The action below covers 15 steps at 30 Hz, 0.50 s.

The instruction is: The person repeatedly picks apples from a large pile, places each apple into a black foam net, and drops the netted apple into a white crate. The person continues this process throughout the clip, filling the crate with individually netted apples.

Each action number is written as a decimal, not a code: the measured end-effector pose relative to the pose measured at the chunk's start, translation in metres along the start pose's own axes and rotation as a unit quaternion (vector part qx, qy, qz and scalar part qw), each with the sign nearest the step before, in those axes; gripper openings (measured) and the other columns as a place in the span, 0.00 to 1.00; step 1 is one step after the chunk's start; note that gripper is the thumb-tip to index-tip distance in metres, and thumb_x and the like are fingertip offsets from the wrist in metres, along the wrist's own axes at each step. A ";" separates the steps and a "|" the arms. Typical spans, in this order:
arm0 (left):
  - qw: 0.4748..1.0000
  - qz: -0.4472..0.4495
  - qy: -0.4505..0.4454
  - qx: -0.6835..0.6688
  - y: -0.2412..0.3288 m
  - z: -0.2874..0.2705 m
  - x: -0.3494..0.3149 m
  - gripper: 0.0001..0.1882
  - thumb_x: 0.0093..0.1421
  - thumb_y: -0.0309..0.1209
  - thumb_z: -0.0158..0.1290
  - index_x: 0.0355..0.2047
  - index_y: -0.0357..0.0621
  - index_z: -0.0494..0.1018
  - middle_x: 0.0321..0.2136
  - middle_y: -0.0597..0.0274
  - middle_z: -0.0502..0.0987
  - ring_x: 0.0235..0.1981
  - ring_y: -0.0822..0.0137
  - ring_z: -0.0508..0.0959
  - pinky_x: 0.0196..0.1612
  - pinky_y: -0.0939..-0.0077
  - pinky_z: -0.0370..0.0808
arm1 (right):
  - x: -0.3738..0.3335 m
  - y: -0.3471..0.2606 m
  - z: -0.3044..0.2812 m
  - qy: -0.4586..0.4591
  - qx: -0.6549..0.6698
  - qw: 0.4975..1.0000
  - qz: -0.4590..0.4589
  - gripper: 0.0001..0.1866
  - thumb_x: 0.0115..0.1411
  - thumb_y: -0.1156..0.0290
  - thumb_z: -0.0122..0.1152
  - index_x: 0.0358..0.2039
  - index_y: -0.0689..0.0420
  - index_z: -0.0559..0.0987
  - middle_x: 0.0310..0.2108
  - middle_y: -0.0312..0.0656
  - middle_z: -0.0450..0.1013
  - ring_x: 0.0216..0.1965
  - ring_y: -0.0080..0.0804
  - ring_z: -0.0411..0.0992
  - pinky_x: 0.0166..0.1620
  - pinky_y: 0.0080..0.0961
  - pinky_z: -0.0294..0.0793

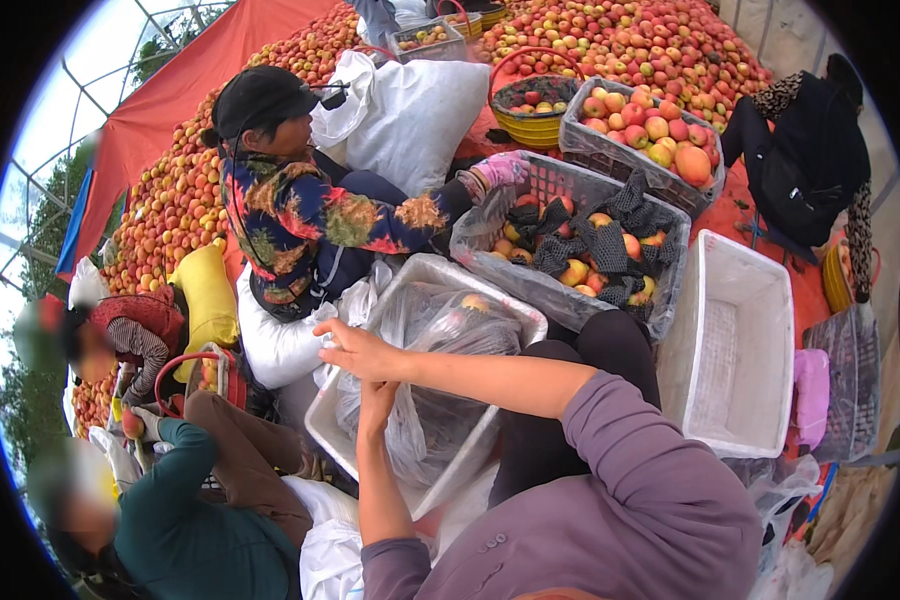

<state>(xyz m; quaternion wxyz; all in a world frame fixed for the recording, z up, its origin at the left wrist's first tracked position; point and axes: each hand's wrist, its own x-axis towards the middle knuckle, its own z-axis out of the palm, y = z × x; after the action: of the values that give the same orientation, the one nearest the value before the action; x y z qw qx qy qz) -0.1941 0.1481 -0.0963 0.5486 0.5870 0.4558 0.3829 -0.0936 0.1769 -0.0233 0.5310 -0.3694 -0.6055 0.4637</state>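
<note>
In front of me stands a white crate point(527, 318) lined with clear plastic film point(445, 350), with an apple point(475, 303) showing among the folds. Above the crate's left side my right hand point(355, 350) reaches across, its fingers stretched out and apart, with nothing visible in them. Just below it is my left hand point(378, 400), raised beside the bunched film; its fingers are mostly hidden behind my right hand and wrist. Whether it grips the film I cannot make out.
A grey lined crate point(470, 240) holds apples and dark foam nets point(600, 250); a co-worker's gloved hand point(503, 168) rests at its rim. An empty white crate point(740, 340) stands at right. Other people sit close on the left. Beyond lies a big apple heap point(640, 45).
</note>
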 end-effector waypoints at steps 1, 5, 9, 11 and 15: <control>0.999 -0.020 0.031 -0.039 -0.004 -0.001 0.004 0.12 0.63 0.35 0.44 0.35 0.39 0.71 0.25 0.69 0.68 0.28 0.75 0.65 0.33 0.77 0.62 | 0.000 0.002 0.005 -0.036 -0.068 0.997 -0.011 0.24 0.62 0.57 0.49 0.50 0.62 0.63 0.30 0.44 0.73 0.31 0.34 0.72 0.36 0.32 0.69; 0.990 -0.093 -0.037 -0.097 -0.003 -0.029 0.017 0.16 0.66 0.40 0.41 0.35 0.41 0.72 0.28 0.66 0.71 0.30 0.71 0.67 0.37 0.74 0.63 | -0.020 0.007 -0.021 -0.050 -0.393 0.918 0.014 0.22 0.62 0.55 0.44 0.44 0.63 0.68 0.29 0.52 0.74 0.36 0.48 0.74 0.40 0.41 0.70; 0.954 -0.092 -0.084 -0.273 0.002 -0.033 0.004 0.10 0.64 0.34 0.45 0.30 0.41 0.71 0.27 0.63 0.72 0.30 0.69 0.69 0.36 0.74 0.66 | -0.051 0.009 -0.050 -0.176 -0.372 0.910 0.043 0.17 0.61 0.59 0.44 0.36 0.61 0.73 0.26 0.52 0.74 0.33 0.53 0.73 0.38 0.44 0.70; 0.960 -0.129 0.001 -0.247 0.006 -0.024 0.001 0.07 0.61 0.29 0.49 0.27 0.42 0.70 0.27 0.63 0.72 0.30 0.70 0.70 0.37 0.76 0.67 | -0.059 0.011 -0.052 -0.184 -0.376 0.908 0.019 0.16 0.60 0.60 0.46 0.34 0.60 0.73 0.26 0.52 0.74 0.32 0.53 0.73 0.37 0.45 0.70; 0.967 -0.071 -0.038 -0.241 -0.009 -0.037 0.008 0.09 0.56 0.22 0.54 0.22 0.44 0.66 0.26 0.64 0.71 0.28 0.69 0.71 0.36 0.77 0.68 | -0.063 0.018 -0.053 -0.205 -0.396 0.895 0.000 0.15 0.59 0.61 0.48 0.35 0.59 0.74 0.27 0.52 0.74 0.33 0.52 0.73 0.36 0.45 0.70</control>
<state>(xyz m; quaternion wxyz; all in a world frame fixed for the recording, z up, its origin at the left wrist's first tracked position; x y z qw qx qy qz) -0.2277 0.1662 -0.1020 0.7166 0.4176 0.3697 0.4187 -0.0316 0.1324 -0.0594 0.2050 -0.4457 -0.8343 0.2515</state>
